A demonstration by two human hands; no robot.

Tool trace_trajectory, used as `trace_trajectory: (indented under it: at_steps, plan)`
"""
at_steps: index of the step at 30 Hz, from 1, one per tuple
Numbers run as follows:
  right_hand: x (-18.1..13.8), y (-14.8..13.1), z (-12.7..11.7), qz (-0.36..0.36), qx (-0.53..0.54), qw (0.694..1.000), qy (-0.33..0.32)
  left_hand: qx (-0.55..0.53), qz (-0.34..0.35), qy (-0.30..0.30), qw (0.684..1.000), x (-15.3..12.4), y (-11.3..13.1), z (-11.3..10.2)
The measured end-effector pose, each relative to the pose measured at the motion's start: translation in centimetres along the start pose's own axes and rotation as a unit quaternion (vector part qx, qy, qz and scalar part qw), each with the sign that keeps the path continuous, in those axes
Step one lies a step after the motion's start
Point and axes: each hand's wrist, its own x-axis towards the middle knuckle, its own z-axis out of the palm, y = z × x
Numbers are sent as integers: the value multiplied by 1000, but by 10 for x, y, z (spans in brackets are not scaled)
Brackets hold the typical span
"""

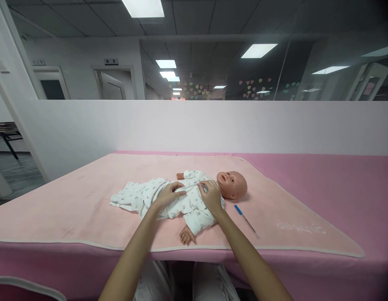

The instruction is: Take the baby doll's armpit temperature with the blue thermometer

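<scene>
A baby doll (232, 184) lies on its back on a pale pink blanket (87, 200), head to the right. It wears a white patterned sleepsuit (140, 195). My left hand (169, 193) rests on the doll's belly, fingers pinched on the front of the sleepsuit. My right hand (210, 195) sits on the doll's chest near the neck, fingers curled on the fabric there. The two hands are a short way apart along the suit's front opening. The doll's near arm (189, 234) sticks out toward me.
A thin pen-like stick with a blue end (245, 219) lies on the blanket just right of the doll. The blanket covers a darker pink table (338, 184) against a white partition wall (194, 125). My knees show under the table's front edge.
</scene>
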Motion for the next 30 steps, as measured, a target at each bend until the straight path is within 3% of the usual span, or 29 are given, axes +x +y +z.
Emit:
trace_trajectory:
  at_steps: [13,30]
  plan:
    - [-2,-2,-1,6,-6,1000,-1,-4,-10,38,999,1,-7,0]
    - [-1,-4,-2,14,-15,1000,-15,0,-36,19,999,3,-10,-1]
